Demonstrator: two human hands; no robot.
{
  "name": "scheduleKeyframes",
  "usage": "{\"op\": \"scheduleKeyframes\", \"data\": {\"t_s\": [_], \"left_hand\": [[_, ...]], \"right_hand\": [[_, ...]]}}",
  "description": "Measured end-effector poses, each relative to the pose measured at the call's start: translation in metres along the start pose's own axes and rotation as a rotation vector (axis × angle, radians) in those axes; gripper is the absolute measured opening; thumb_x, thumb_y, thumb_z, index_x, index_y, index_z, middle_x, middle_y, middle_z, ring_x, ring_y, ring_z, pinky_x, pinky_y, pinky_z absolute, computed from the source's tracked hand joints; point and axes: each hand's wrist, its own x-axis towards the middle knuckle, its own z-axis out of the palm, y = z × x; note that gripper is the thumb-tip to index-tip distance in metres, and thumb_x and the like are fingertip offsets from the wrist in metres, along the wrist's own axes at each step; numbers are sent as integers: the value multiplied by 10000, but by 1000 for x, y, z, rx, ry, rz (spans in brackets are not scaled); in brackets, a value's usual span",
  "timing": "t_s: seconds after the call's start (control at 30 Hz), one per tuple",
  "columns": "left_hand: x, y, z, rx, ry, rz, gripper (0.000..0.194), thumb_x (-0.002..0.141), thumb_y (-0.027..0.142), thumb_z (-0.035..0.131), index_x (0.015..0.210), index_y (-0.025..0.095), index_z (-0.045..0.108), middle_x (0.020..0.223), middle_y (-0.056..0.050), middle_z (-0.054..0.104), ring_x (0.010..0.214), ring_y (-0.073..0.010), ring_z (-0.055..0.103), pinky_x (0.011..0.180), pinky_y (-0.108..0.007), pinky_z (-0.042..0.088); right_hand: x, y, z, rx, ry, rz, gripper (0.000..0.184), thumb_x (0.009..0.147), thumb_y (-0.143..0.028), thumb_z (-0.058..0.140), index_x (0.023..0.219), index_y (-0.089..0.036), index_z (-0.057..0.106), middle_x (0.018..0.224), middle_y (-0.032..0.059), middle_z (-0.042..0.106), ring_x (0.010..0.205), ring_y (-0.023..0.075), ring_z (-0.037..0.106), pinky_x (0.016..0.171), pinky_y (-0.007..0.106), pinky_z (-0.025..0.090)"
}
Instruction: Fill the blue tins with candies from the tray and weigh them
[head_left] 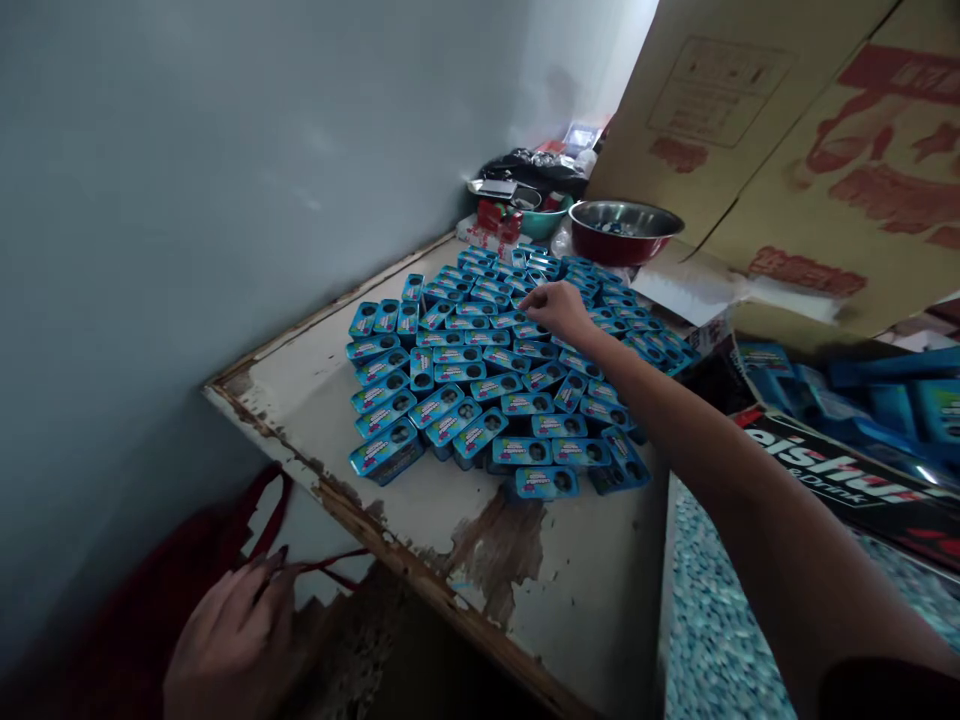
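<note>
Many small blue boxes (465,371), each with a round dark window and bright print, stand packed together on a worn white tabletop (307,390). My right hand (559,308) reaches over the middle of this group. Its fingers are bent together and point down at the box tops; whatever is at the fingertips is too small to name. At the lower left, below the table's edge, my left hand (232,630) is curled beside a red bag (187,560) with straps. Something dark shows between its fingers, but blur and shadow hide what it is.
A red-sided metal bowl (626,235) with small items stands at the back, beside a teal basin (541,222) and black plastic bags (529,170). Large cardboard (750,150) leans on the right. Below it, a black printed carton (862,480) holds more blue packs.
</note>
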Motion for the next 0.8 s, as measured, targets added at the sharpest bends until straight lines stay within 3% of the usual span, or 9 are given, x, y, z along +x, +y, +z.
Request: {"op": "scheduleKeyframes", "data": {"t_s": [0.13,0.23,0.4,0.53,0.7,0.8], "left_hand": [[-12,-1,14,-85,-20,0,200,1036,178,602,1206,176,706,1196,-156,777,1099,-343,714,1106,-508,533],[-15,3,21,-120,-60,-15,275,1026,166,619,1288,185,698,1278,-151,772,1190,-355,701,1148,-517,514],[8,17,7,-135,-41,56,284,1007,104,573,1248,193,693,1266,-140,775,1206,-327,700,1160,-489,498],[10,25,-9,-112,37,38,245,991,136,590,1191,221,704,1196,-127,785,1149,-318,703,1123,-486,528],[-31,14,-5,-211,44,-33,457,920,200,602,1329,352,737,1181,-78,800,1151,-329,714,1167,-554,527],[-37,-9,16,-278,33,98,456,906,203,609,1305,373,750,1191,-73,808,1145,-345,719,1210,-597,499]], "right_hand": [[-29,10,-24,88,9,50,206,749,-125,726,872,-172,884,696,-7,730,673,144,641,684,267,446],[-53,6,-35,134,-29,100,227,740,-119,727,892,-175,885,708,-2,744,664,148,642,684,271,454],[-67,-2,-20,116,-47,115,149,768,-125,792,874,-194,872,791,9,790,747,168,689,732,273,471],[-71,6,-11,69,49,119,95,860,-277,823,890,-201,869,806,17,797,790,184,701,742,288,443],[-123,12,-50,70,145,106,131,875,-304,778,841,-197,847,757,18,770,707,173,655,699,293,427],[-175,14,-84,118,137,99,152,882,-326,760,866,-200,843,731,11,753,677,165,628,677,291,437]]}}
